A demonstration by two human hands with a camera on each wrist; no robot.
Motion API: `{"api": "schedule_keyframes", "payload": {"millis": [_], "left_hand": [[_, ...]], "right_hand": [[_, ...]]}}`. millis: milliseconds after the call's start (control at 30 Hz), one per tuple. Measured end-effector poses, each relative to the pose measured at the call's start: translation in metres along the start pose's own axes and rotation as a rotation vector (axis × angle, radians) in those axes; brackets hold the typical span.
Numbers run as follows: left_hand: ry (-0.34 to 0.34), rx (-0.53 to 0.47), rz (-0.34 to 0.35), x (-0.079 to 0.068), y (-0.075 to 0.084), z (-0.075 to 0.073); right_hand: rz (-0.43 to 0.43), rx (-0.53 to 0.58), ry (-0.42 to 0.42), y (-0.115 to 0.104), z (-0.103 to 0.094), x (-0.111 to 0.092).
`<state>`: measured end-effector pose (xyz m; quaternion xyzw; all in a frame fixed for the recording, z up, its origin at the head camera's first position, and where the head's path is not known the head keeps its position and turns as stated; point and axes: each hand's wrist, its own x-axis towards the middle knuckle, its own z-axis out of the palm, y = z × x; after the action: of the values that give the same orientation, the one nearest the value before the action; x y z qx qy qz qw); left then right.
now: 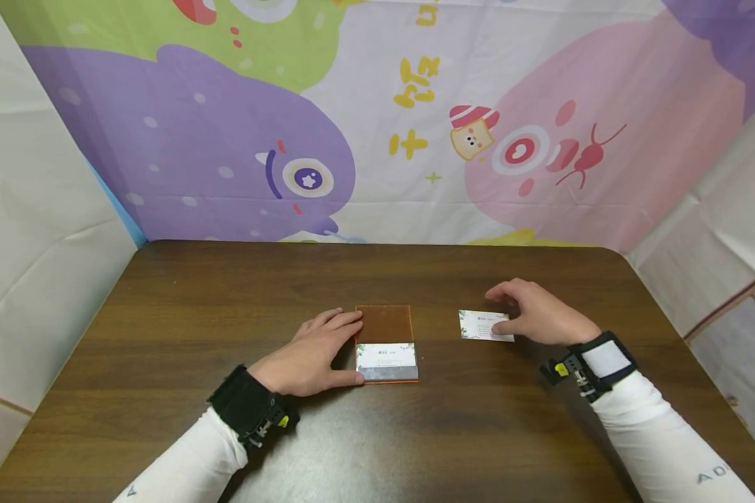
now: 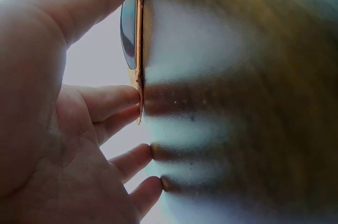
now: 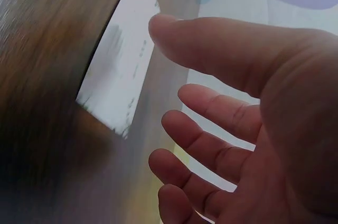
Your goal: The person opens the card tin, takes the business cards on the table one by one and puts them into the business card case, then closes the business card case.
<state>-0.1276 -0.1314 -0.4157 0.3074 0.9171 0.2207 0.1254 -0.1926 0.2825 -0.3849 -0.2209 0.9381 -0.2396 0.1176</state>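
Observation:
A flat brown card holder [image 1: 384, 324] with orange edges lies on the wooden table, a white printed card [image 1: 384, 354] showing on its lower half above a grey strip. My left hand [image 1: 314, 355] rests at its left side, thumb at the lower corner and forefinger near the upper edge. In the left wrist view, the other fingertips [image 2: 142, 195] touch the table. To the right lies a second white card [image 1: 476, 324] with green leaf print at its corners. Over its right end is my right hand [image 1: 537, 314], thumb overlapping the card and fingers loosely bent, nothing gripped between them.
The brown wooden table [image 1: 195, 335] extends around both hands. At its back hangs a cloth [image 1: 377, 209] printed with cartoon figures, and pale sheets [image 1: 44, 209] flank both sides. Each wrist wears a black strap with a small device.

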Motion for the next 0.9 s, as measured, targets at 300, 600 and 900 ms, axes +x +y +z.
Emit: {"api": "schedule_keyframes", "payload": {"millis": [300,600,900], "left_hand": [[-0.001,0.0,0.0,0.0,0.0,0.0],[-0.001,0.002,0.001,0.0,-0.001,0.001],[0.0,0.005,0.004,0.0,-0.001,0.001]], "right_hand": [[-0.004,-0.047,-0.023,0.011,0.002,-0.001],[-0.027,-0.084,-0.018,0.017,0.005,-0.003],[-0.012,-0.082,-0.02,0.018,0.007,-0.003]]}}
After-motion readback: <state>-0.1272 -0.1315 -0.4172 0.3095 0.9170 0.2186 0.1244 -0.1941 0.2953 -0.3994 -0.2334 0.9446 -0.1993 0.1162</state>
